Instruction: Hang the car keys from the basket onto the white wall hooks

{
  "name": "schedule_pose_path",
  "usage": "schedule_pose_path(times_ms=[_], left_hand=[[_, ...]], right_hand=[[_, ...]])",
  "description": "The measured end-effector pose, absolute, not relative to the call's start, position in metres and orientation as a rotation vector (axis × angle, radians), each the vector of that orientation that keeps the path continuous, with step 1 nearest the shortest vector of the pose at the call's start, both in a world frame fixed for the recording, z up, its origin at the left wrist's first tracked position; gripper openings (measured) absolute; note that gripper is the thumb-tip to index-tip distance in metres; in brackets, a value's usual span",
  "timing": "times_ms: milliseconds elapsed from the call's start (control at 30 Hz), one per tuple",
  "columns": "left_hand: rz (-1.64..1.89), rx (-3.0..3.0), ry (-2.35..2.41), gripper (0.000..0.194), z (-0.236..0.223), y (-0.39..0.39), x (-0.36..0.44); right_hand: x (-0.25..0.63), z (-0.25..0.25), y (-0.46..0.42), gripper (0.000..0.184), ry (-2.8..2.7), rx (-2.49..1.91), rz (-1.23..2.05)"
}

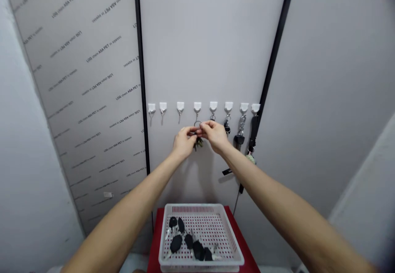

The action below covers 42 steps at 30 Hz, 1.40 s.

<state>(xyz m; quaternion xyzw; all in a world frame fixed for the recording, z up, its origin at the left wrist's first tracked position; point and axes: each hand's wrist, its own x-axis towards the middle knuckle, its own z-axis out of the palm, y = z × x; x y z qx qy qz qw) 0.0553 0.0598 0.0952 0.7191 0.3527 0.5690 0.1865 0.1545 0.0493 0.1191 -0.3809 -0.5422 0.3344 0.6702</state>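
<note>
Both of my hands meet in front of a white wall hook (197, 107), pinching a bunch of keys (199, 142) by its metal ring. My left hand (184, 142) is closed at the left of the bunch, and my right hand (215, 135) is closed on the ring's right side. The ring (197, 123) shows just under the hook; I cannot tell whether it hangs on it. Several dark keys dangle below my fingertips, partly hidden by them.
Bare hooks (163, 107) line the left. Keys (227, 127), a chain with a dark fob (239, 139) and a black strap (253, 133) hang to the right. Below, a white perforated basket (228, 240) with several black-headed keys (176, 243) stands on a red surface (156, 240).
</note>
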Motion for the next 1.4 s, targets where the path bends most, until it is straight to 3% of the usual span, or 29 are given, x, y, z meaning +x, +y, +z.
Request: schedule_pose_path(times_ms=[167, 333, 467, 567, 767, 900, 967, 1200, 1400], left_hand=[[1.564, 1.975, 1.004, 0.030, 0.118, 0.081, 0.060], [1.501, 1.972, 1.034, 0.029, 0.109, 0.091, 0.058], [1.469, 2.006, 1.021, 0.029, 0.072, 0.076, 0.050], [1.277, 2.049, 1.078, 0.029, 0.021, 0.052, 0.042], [0.583, 2.258, 1.106, 0.028, -0.091, 0.008, 0.034], [0.207, 2.536, 1.037, 0.032, -0.120, -0.002, 0.037], [0.131, 2.624, 1.046, 0.029, -0.123, -0.003, 0.039], [0.187, 2.461, 1.144, 0.014, -0.117, -0.002, 0.034], [0.639, 2.157, 1.123, 0.023, -0.105, -0.002, 0.031]], right_hand=[[0.148, 0.141, 0.074, 0.011, -1.141, -0.899, 0.697], [0.148, 0.134, 0.086, 0.007, -1.121, -1.006, 0.638], [0.159, 0.102, 0.072, 0.023, -1.274, -1.000, 0.299], [0.172, 0.050, 0.041, 0.027, -1.590, -1.091, 0.160], [0.194, -0.076, -0.017, 0.016, -2.501, -1.493, 0.705], [0.197, -0.109, -0.027, 0.030, -2.639, -1.590, 0.657], [0.195, -0.112, -0.029, 0.027, -2.624, -1.613, 0.652], [0.194, -0.111, -0.026, 0.009, -2.307, -1.549, 0.997], [0.189, -0.097, -0.020, 0.012, -1.663, -1.341, 1.418]])
